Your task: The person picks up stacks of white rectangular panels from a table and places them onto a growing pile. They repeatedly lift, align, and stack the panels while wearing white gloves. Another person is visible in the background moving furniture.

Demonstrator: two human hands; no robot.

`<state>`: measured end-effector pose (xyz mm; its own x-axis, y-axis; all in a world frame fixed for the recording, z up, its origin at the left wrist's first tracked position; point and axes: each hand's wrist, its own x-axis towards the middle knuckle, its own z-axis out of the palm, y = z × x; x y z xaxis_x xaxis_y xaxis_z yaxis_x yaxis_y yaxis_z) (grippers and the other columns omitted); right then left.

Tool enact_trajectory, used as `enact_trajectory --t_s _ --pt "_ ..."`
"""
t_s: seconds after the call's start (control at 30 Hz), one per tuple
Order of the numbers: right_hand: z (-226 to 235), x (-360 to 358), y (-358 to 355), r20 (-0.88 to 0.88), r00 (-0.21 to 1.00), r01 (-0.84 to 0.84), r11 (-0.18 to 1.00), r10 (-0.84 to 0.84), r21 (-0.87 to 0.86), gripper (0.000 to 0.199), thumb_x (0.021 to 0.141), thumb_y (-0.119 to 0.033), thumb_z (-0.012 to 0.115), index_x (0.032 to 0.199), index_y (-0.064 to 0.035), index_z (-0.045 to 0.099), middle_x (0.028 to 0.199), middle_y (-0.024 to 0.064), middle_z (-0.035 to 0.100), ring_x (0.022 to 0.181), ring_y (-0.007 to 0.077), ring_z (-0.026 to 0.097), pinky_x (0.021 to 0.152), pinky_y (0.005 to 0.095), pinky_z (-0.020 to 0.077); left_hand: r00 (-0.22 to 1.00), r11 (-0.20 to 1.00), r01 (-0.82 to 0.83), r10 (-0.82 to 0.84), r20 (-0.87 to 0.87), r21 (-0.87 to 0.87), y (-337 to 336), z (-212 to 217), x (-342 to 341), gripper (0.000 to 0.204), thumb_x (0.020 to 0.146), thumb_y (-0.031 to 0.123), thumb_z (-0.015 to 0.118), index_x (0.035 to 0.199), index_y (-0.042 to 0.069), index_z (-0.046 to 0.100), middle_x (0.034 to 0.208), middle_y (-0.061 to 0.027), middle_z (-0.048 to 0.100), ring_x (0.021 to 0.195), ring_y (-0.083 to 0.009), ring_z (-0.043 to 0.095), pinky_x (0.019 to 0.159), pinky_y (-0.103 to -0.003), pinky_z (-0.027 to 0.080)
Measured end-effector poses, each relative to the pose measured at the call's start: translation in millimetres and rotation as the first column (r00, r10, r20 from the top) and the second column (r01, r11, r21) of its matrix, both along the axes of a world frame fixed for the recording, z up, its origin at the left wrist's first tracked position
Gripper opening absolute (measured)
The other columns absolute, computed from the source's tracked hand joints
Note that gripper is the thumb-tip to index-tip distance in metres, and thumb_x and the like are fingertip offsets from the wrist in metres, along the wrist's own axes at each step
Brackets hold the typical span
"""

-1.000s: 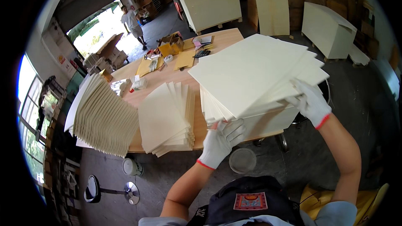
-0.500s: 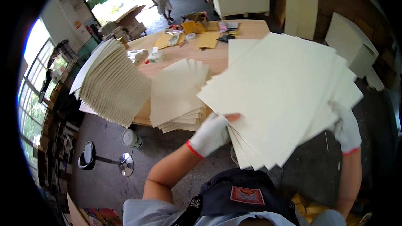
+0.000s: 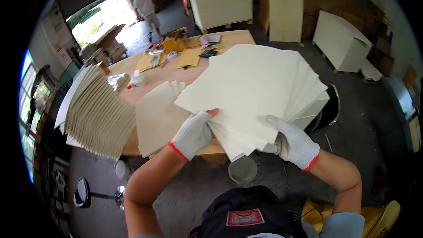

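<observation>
A wooden table [image 3: 229,39] bears two fanned paper stacks [image 3: 99,114], yellow envelopes [image 3: 189,57] and a calculator [image 3: 208,53]

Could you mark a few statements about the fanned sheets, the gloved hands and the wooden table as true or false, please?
1. Both hands wear white gloves with red cuffs. True: the left hand and the right hand are both gloved that way.
2. The fanned cream sheets lie flat on the wooden table. False: both hands hold them up in the air.
3. A smaller pile of sheets lies on the table beside the left hand. True.
4. The tall fanned stack is on the person's right. False: it is at the left.
5. Another person stands near the bright doorway. True.
</observation>
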<state>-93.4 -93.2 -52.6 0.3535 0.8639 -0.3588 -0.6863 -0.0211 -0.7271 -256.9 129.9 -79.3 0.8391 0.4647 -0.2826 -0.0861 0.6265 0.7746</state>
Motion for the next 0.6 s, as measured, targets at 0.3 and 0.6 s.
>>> enact_trajectory --t_s 0.3,0.6 --pt "-6 -2 9 -0.072 0.995 0.067 0.997 -0.065 0.033 0.043 0.103 -0.023 0.065 0.140 -0.0033 0.056 0.139 0.0137 0.063 0.125 0.0289 0.066 0.092 0.0462 0.0649 0.774 0.713 0.633 -0.575 0.265 -0.302 3 -22 -98 0.078 0.106 0.070 0.038 0.134 0.000 0.060 0.134 -0.0259 0.064 0.116 -0.0366 0.069 0.099 -0.049 0.057" --pt "0 30 -29 0.065 0.990 0.123 0.989 -0.128 0.082 0.054 0.098 -0.030 0.068 0.144 -0.0061 0.053 0.137 0.0132 0.062 0.125 0.0308 0.065 0.089 0.0465 0.0646 0.995 0.945 0.039 -0.007 0.098 -0.325 -20 12 10 0.032 0.104 0.043 0.066 0.120 0.016 0.061 0.118 -0.0072 0.067 0.110 -0.0262 0.064 0.098 -0.043 0.055"
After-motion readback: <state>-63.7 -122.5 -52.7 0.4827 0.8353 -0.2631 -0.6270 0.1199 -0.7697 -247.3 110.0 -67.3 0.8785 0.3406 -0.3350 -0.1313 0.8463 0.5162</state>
